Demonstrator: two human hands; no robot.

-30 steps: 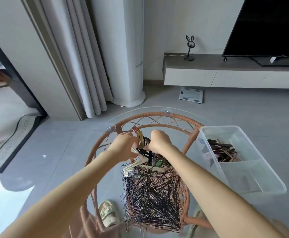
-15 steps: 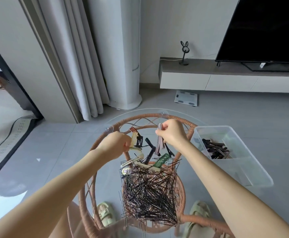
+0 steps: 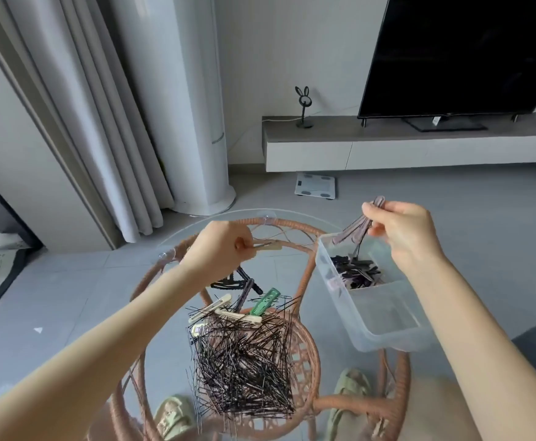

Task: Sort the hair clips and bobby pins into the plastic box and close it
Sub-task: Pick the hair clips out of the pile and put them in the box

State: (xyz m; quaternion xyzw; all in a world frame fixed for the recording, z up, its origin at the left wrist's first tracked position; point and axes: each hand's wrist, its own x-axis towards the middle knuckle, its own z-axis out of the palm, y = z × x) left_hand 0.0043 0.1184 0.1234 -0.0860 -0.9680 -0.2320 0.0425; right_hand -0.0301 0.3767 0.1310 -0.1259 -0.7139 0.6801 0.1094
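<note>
A: Head view, hands?
B: Mauve hair clips (image 3: 355, 229) are pinched by the right hand (image 3: 403, 230) above the far end of the plastic box (image 3: 387, 340). A beige clip (image 3: 268, 246) is pinched by the left hand (image 3: 225, 249).
A: Bobby pins (image 3: 244, 361)?
B: Heaped on the glass table (image 3: 292, 214), beside the box.

television (image 3: 457, 52), rabbit figurine (image 3: 303, 106), curtain (image 3: 78, 116), scale (image 3: 315, 185)

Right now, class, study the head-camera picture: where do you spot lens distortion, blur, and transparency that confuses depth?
Head view: the wide-angle lens slants the curtains and television; the right hand and its purplish clips are slightly smeared; the glass tabletop is transparent, so sandals show through beneath the bobby pins; light is soft, without hard shadows.
</note>
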